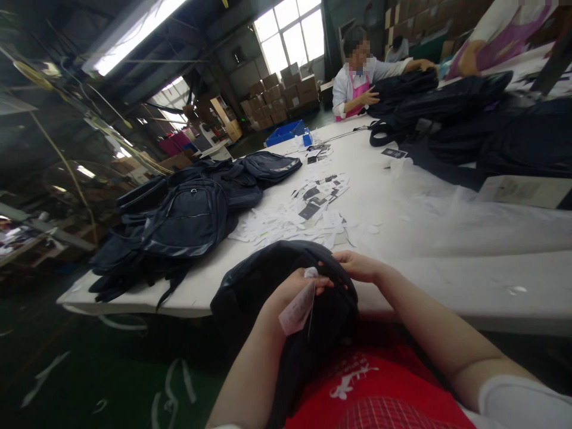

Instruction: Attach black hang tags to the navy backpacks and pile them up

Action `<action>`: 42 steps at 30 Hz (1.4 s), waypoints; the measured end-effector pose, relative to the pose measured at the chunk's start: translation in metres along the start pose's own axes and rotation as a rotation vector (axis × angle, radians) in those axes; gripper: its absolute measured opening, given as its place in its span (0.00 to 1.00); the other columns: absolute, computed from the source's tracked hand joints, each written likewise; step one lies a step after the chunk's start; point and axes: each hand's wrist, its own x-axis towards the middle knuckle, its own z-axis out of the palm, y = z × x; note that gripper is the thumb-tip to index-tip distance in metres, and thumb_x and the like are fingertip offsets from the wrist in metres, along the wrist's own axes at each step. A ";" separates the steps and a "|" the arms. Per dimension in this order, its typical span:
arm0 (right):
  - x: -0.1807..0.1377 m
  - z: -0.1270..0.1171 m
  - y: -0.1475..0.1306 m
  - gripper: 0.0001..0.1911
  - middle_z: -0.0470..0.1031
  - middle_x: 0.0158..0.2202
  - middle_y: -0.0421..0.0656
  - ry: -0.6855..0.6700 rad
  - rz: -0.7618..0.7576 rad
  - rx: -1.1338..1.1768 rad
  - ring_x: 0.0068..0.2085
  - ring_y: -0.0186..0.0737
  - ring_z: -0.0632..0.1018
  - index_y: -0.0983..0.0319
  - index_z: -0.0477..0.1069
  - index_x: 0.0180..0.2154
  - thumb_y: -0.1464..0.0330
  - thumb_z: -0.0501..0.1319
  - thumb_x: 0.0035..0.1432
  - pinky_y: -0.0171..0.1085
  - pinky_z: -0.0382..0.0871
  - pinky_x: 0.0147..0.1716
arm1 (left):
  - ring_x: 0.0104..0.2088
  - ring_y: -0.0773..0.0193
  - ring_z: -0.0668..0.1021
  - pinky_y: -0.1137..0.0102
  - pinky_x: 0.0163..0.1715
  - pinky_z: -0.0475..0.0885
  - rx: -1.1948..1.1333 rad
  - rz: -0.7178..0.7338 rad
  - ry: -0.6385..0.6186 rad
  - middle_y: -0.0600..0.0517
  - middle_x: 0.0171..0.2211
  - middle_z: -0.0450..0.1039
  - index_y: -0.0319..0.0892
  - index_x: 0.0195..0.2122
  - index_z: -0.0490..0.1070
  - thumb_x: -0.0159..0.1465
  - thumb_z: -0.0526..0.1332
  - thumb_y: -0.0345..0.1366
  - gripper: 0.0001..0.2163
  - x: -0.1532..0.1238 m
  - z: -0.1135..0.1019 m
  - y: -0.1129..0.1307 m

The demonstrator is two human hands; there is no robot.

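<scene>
A dark backpack (241, 286) rests against my body at the table's front edge, with its opening turned toward me. My left hand (301, 287) is at the opening, fingers closed on the fabric near its right rim. A small white scrap (311, 272) shows by those fingers, though what holds it is unclear. Beside my left wrist hangs a pale paper tag (296, 311) on a thin string. My right hand (356, 266) grips the same rim from the outer right side, its fingertips partly hidden behind the fabric.
Several dark backpacks (187, 214) are heaped at the table's left. Paper slips and labels (313, 202) lie scattered across the middle. Clear plastic sheeting (447, 214) and more bags (465, 131) occupy the right. A co-worker (353, 83) handles a bag at the far side; a blue bin (285, 132) stands beyond.
</scene>
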 end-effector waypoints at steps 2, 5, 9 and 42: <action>0.002 0.000 0.003 0.21 0.73 0.21 0.37 0.048 0.018 0.019 0.16 0.27 0.67 0.65 0.74 0.40 0.55 0.67 0.53 0.26 0.60 0.12 | 0.20 0.71 0.68 0.74 0.23 0.62 0.066 0.056 -0.026 0.54 0.18 0.67 0.33 0.29 0.78 0.50 0.71 0.39 0.12 -0.009 0.004 0.010; 0.008 -0.003 0.014 0.18 0.68 0.16 0.34 0.102 0.062 0.057 0.13 0.26 0.63 0.65 0.73 0.35 0.56 0.66 0.52 0.26 0.53 0.10 | 0.19 0.72 0.66 0.75 0.21 0.58 0.134 0.149 0.027 0.55 0.17 0.65 0.34 0.29 0.78 0.51 0.69 0.40 0.12 -0.013 0.007 0.020; 0.014 -0.006 0.024 0.16 0.67 0.16 0.34 0.129 0.078 0.107 0.14 0.26 0.64 0.64 0.72 0.33 0.57 0.67 0.51 0.27 0.53 0.11 | 0.19 0.73 0.65 0.75 0.21 0.57 0.123 0.181 0.095 0.55 0.17 0.65 0.34 0.27 0.77 0.50 0.70 0.42 0.13 0.000 0.004 0.019; -0.059 -0.028 0.005 0.06 0.75 0.35 0.42 0.405 -0.138 0.216 0.39 0.38 0.75 0.61 0.76 0.31 0.66 0.67 0.50 0.39 0.68 0.47 | 0.32 0.66 0.75 0.73 0.33 0.68 0.094 0.172 -0.379 0.48 0.33 0.75 0.36 0.41 0.78 0.48 0.71 0.42 0.21 0.023 -0.020 0.000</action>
